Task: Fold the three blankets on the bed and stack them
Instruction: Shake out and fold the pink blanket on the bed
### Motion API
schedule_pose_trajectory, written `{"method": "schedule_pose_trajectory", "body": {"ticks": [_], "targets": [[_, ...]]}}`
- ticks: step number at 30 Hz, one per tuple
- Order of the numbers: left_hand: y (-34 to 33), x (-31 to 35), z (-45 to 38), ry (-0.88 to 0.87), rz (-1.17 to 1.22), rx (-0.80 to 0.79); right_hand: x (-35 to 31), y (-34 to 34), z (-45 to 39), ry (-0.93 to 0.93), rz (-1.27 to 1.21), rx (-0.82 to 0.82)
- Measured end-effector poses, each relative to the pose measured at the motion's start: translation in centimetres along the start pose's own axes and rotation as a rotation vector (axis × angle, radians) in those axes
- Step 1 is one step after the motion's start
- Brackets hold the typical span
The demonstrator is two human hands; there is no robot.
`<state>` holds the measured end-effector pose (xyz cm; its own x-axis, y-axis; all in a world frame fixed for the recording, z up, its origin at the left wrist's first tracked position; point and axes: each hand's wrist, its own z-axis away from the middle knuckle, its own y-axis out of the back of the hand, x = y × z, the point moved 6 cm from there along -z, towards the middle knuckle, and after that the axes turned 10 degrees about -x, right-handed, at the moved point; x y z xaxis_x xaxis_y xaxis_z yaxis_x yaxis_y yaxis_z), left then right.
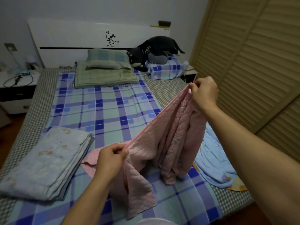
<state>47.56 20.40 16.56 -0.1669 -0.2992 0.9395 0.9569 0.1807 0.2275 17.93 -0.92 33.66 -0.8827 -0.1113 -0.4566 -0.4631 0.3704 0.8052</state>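
Observation:
A pink quilted blanket hangs stretched between my hands above the bed. My left hand pinches its edge low and near me. My right hand grips the same edge higher and farther right. The rest of the pink cloth droops in folds onto the checked sheet. A pale blue flowered blanket lies folded flat at the bed's near left. A light blue blanket lies unfolded at the right edge, partly hidden behind the pink one and my right arm.
Two green checked pillows and a blue checked pillow lie by the headboard, with a dark plush cat on top. A nightstand with cables stands left. Slatted wardrobe doors run close along the right.

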Motion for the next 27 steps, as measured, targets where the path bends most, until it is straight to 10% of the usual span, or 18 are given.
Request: {"method": "schedule_pose_trajectory", "body": {"ticks": [5, 9, 16, 20, 23, 27], "targets": [[1.3, -1.6, -0.6, 0.089, 0.437, -0.139, 3.0, -2.3, 2.2, -0.089, -0.571, -0.211], [2.6, 2.8, -0.3, -0.096, 0.152, -0.127, 0.5, -2.9, 7.1, -0.203, -1.029, -0.445], [-2.5, 13.1, 1.0, -0.421, -0.486, -0.543, -10.6, -5.9, 15.8, 0.454, -0.387, -1.105], [-1.7, 11.3, 0.9, -0.371, -0.167, -0.500, -9.3, -5.9, 17.9, 0.393, -0.315, -1.269], [-2.6, 8.6, 0.9, -0.380, -0.052, -0.445, -8.3, -6.9, 19.3, 0.350, -0.273, -1.229], [-2.2, 6.1, 3.1, -0.592, -0.297, 0.020, -7.7, -5.3, 16.5, 0.404, 0.015, -0.818]]}}
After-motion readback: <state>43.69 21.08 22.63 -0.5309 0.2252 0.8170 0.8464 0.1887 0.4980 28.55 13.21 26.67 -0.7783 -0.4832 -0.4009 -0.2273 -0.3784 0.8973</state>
